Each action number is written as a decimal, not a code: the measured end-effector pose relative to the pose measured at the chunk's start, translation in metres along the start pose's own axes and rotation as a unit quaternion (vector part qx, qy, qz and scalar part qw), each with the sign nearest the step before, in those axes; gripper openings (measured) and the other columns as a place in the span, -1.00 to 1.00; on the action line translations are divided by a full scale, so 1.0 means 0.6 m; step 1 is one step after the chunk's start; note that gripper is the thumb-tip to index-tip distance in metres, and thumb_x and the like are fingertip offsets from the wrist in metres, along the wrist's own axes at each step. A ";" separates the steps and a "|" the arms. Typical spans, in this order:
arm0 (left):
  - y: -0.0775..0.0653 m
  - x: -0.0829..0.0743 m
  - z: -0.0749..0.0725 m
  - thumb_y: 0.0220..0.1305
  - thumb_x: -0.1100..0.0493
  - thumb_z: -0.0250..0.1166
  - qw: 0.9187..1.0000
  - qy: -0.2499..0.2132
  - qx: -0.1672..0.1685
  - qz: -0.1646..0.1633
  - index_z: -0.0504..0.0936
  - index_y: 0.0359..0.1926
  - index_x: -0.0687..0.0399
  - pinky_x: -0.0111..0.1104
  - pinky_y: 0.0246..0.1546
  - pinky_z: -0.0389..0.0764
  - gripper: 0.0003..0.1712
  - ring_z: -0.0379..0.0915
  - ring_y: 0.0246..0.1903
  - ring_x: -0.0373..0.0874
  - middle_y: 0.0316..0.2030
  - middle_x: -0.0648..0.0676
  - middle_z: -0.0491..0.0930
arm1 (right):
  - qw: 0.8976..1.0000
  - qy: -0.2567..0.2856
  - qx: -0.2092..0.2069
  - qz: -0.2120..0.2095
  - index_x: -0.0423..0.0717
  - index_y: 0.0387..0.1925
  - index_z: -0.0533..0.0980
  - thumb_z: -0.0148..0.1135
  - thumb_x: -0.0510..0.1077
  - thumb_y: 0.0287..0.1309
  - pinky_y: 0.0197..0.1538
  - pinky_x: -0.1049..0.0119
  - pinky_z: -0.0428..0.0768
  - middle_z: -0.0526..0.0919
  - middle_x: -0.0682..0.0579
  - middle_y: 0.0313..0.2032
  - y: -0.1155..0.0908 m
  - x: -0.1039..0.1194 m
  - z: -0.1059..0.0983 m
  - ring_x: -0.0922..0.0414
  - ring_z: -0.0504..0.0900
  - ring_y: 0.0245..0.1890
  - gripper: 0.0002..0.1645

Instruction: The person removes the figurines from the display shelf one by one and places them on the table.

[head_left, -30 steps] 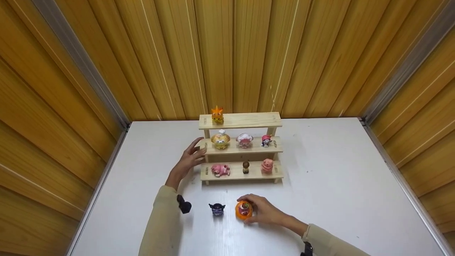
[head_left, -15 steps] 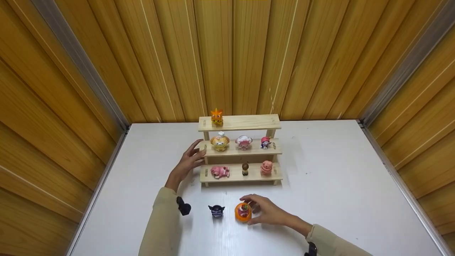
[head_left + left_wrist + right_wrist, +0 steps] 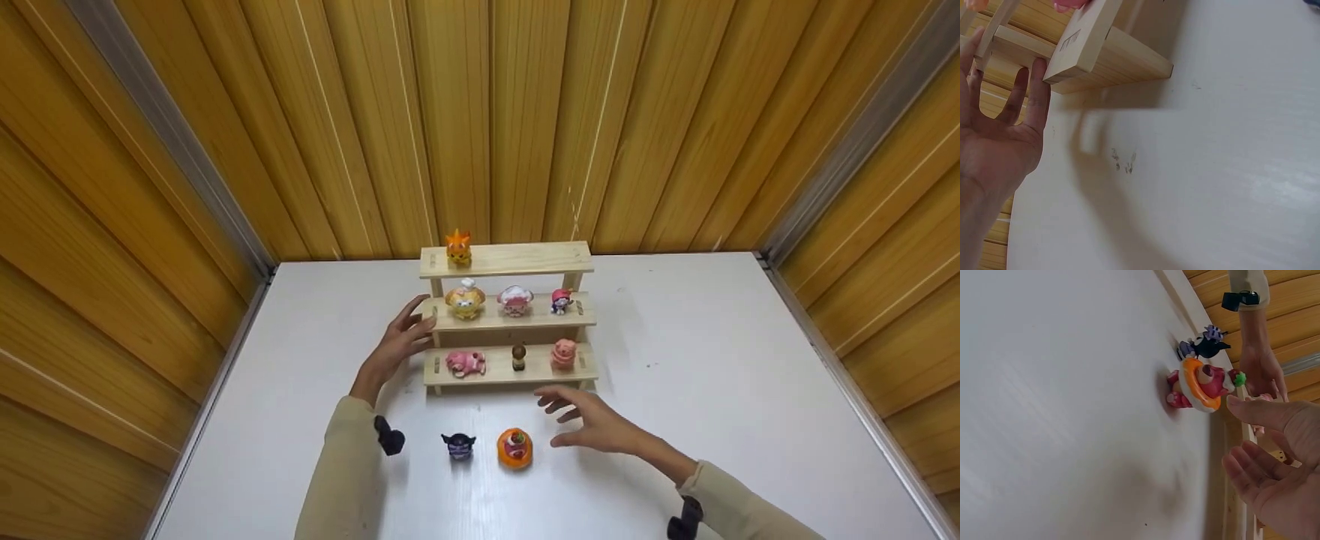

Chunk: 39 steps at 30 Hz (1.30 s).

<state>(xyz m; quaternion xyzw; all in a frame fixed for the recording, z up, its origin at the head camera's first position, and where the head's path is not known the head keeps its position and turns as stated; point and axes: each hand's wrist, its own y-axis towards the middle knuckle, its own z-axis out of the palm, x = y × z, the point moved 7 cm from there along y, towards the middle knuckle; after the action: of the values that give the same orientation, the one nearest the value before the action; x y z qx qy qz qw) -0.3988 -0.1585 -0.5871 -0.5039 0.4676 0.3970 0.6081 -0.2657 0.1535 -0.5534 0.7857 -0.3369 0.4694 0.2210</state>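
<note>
My left hand [image 3: 394, 349] rests its fingers against the left end of a three-tier wooden shelf [image 3: 532, 257]. Seen from the left wrist, the fingers [image 3: 1038, 93] are spread and mostly straight along the boards' ends. My right hand [image 3: 596, 426] hovers with parted fingers to the right of a pink figurine in an orange ring [image 3: 515, 450], holding nothing. That figurine stands upright on the white table, a strawberry with a green leaf on its head in the right wrist view. Left of it stands a black-and-purple figurine [image 3: 459, 447] with pointed ears.
An orange spiky figurine [image 3: 458, 249] stands at the top tier's left. The middle tier bears a yellow chef figurine [image 3: 466, 301], a pink-and-white one [image 3: 515, 302] and a red-capped one [image 3: 560, 301]. Below are a lying pink figurine [image 3: 466, 363], a brown-headed one [image 3: 518, 358] and a pink one [image 3: 564, 355].
My right hand has let go of the pink figurine in the orange ring and moved away up and to the right. The left hand stays at the shelf's end.
</note>
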 end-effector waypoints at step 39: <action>-0.009 0.005 -0.003 0.45 -0.03 0.29 1.000 -0.003 -0.016 0.006 0.20 0.57 -0.32 0.02 0.37 0.49 -0.24 0.44 0.32 0.21 0.46 0.28 0.23 | 0.990 -0.002 -0.127 -0.062 -0.45 0.26 0.44 0.31 -0.40 0.27 0.13 0.35 0.67 0.64 -0.38 0.08 0.190 0.156 -0.182 -0.29 0.65 0.10 -0.46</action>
<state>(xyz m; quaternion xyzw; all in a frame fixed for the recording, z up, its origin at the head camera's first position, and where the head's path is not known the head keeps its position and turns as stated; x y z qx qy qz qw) -0.3936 -0.1611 -0.5886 -0.5096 0.4621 0.4098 0.5990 -0.3830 0.1185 -0.4164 0.7715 -0.3451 0.4068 0.3467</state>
